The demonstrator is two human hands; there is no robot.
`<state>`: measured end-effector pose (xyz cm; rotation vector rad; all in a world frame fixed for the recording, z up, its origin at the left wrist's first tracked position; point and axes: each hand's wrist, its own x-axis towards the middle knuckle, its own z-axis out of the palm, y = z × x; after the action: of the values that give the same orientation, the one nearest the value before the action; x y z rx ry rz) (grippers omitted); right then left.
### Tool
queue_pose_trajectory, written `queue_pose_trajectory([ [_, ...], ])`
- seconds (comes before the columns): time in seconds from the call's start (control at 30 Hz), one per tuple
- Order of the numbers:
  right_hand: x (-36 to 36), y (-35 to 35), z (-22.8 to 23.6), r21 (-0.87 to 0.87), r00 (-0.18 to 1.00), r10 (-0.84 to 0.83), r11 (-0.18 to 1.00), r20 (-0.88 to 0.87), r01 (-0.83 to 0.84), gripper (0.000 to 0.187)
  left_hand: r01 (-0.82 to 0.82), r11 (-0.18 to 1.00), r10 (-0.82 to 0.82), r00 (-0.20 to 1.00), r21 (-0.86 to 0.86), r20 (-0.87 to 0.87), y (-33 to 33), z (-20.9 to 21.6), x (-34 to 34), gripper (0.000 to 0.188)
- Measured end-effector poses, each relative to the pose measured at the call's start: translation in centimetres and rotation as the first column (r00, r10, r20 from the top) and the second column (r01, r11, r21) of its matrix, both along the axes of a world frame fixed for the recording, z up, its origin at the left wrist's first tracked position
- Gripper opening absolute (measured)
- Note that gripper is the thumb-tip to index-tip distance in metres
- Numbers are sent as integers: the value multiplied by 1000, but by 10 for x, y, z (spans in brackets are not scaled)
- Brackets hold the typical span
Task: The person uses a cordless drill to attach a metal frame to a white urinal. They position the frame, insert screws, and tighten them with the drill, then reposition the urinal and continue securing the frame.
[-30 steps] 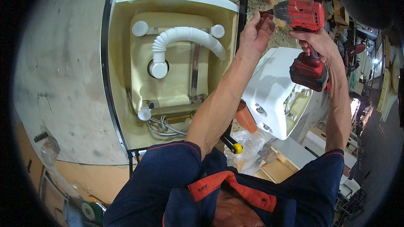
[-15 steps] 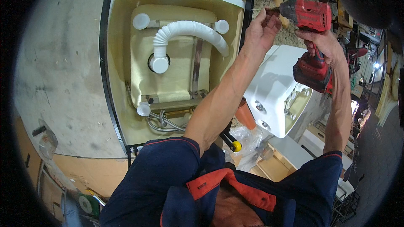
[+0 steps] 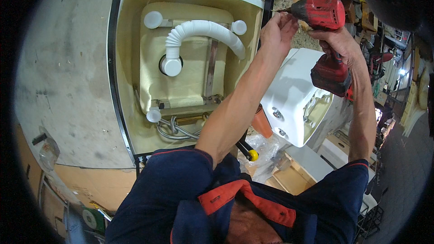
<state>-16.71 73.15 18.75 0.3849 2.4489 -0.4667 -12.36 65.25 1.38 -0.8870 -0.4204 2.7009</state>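
Observation:
My right hand (image 3: 340, 41) is wrapped around the handle of a red and black cordless drill (image 3: 319, 11), its battery hanging below. The drill lies level with its bit pointing left at the black metal frame bar (image 3: 266, 13). My left hand (image 3: 281, 29) is closed by the bit's tip, fingertips pinched together; whatever they hold is too small to make out. Left of that bar an upturned cream tub (image 3: 131, 63) shows its underside. A white corrugated drain hose (image 3: 199, 28), white round feet (image 3: 153, 20) and braided metal hoses (image 3: 178, 132) are on it.
A white basin-like part (image 3: 289, 95) with metal fittings stands below my hands, beside an orange-brown cone-shaped piece (image 3: 261, 123). A yellow-tipped black lever (image 3: 253, 155), clear plastic wrap (image 3: 266, 147) and an open drawer (image 3: 294, 175) lie nearer. Clutter fills the right side.
The drill and my right hand have shifted left, bringing the bit closer to the frame bar. My left hand has moved slightly left too, staying beside the bit.

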Motion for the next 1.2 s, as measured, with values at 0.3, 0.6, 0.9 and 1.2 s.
queue_pose_trajectory([
  [0.3, -5, 1, -2, 77, 998, 35, 996, 51, -39, 23, 69, -454, -281, 935, -889, 216, -21, -7, 69, 60],
  [0.6, 0, 2, -3, 121, 1000, 24, 992, 1, -24, 23, 287, -307, -317, 868, -907, 382, -4, -32, 25, 53],
  [0.9, -4, -1, -4, 122, 999, 46, 991, 23, -48, 23, 269, -353, -230, 904, -896, 361, 4, -40, 28, 45],
  [1.2, -5, -11, -2, 230, 996, 62, 970, 59, -74, 24, 252, -318, -225, 916, -914, 331, 3, -41, 29, 42],
])
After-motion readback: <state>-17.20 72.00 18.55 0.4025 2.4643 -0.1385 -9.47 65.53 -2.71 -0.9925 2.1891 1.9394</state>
